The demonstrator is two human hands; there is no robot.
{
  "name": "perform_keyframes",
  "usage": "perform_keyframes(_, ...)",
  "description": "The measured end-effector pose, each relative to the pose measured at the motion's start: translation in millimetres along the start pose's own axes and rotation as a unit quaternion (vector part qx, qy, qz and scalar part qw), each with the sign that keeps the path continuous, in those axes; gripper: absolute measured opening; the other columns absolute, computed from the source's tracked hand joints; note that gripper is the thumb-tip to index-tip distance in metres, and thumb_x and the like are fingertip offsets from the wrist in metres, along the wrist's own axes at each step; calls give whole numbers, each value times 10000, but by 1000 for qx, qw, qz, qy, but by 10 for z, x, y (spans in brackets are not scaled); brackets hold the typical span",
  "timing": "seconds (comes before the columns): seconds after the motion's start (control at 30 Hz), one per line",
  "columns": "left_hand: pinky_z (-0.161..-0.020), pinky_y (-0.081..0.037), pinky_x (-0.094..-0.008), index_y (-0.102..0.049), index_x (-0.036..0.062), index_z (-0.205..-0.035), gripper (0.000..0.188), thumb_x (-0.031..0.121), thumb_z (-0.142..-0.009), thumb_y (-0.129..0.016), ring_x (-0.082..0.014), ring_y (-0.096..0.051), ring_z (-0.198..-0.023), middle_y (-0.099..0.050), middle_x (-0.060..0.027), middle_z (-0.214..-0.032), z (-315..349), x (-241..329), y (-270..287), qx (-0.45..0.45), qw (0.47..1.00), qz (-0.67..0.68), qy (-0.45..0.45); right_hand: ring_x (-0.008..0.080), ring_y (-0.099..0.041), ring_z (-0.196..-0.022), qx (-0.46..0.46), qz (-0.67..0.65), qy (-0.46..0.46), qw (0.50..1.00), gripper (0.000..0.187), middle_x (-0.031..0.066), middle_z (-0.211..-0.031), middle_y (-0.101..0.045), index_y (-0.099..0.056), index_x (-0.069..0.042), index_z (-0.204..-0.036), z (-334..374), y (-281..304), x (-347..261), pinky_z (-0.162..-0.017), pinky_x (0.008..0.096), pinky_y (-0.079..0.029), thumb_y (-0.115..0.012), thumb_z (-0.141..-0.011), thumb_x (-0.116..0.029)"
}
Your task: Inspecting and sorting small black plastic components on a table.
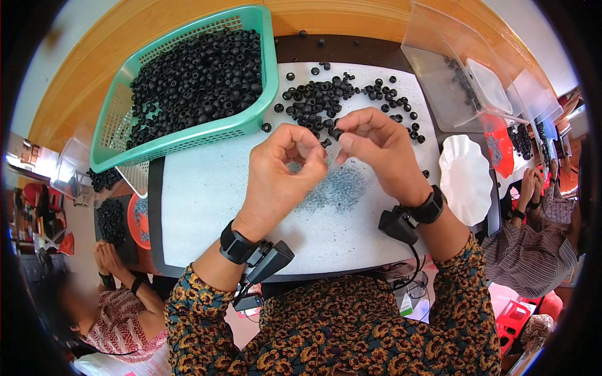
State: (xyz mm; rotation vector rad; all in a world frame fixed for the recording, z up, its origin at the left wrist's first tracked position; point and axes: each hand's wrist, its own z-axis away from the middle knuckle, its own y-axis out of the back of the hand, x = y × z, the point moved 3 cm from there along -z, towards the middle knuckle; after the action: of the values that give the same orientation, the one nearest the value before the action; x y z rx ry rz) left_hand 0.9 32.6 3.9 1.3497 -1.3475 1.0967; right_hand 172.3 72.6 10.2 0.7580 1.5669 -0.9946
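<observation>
My left hand (282,166) is closed in a pinch, with a small dark stem-like piece (326,143) at its fingertips. Opposite it, my right hand (384,153) grips a round black bead-like part (336,133) between thumb and fingers. The two held pieces are close together but look apart. Just beyond my fingers lies a loose pile of black bead-like parts (313,100) on the white mat (207,207). Beneath my hands is a spread of tiny clear bluish pieces (335,191).
A green basket (268,75) full of black parts stands far left. At the far right is a clear plastic bin (439,62), with a white scalloped dish (465,178) nearer. People sit on both sides; one's hands (110,258) show at left, another's (530,187) at right.
</observation>
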Motion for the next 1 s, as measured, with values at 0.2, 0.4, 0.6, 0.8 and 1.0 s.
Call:
perform_keyframes(0.2,-632,-484,-212,-584,-4,-932,105,26,-851,-644,-64,-602,-682,-652,-18,-804,-42,-82,31,14,998,-47,27,138,-629,-801,33,-15,-12,999,182,55,-944,-635,-602,-6,-1049,-23,65,-16,-732,275,-531,-630,-873,-42)
perform_keyframes(0.4,-667,-484,-219,-607,1,-1065,198,34,-874,-648,-76,-587,-764,-638,-36,-940,-54,-69,3,16,1000,-5,23,156,-629,-773,18,-35,-22,999,163,50,-931,-642,-611,-23,-1041,-23,19,8,-733,295,-526,-630,-882,-58)
perform_keyframes(0.6,-683,-462,-196,-616,22,-1163,271,16,-893,-627,-67,-537,-826,-557,-21,-990,-56,78,-13,-57,993,-58,-85,145,-630,-802,-18,-107,-73,991,181,59,-961,-650,-611,-12,-1068,-12,55,47,-745,290,-533,-625,-907,-93)
perform_keyframes(0.8,-667,-477,-227,-664,38,-1085,269,5,-820,-700,-104,-582,-792,-585,-38,-946,-41,46,10,-16,993,-58,-107,113,-621,-792,-35,-111,-100,988,228,61,-926,-651,-637,2,-1090,15,2,33,-730,264,-536,-626,-926,-157)
perform_keyframes(1.0,-650,-482,-230,-685,33,-1042,248,3,-799,-725,-112,-579,-781,-599,-53,-985,-38,110,1,-12,969,-143,-199,81,-602,-758,-38,-60,-103,992,232,38,-863,-651,-653,0,-1049,46,-44,-15,-696,233,-524,-649,-918,-191)
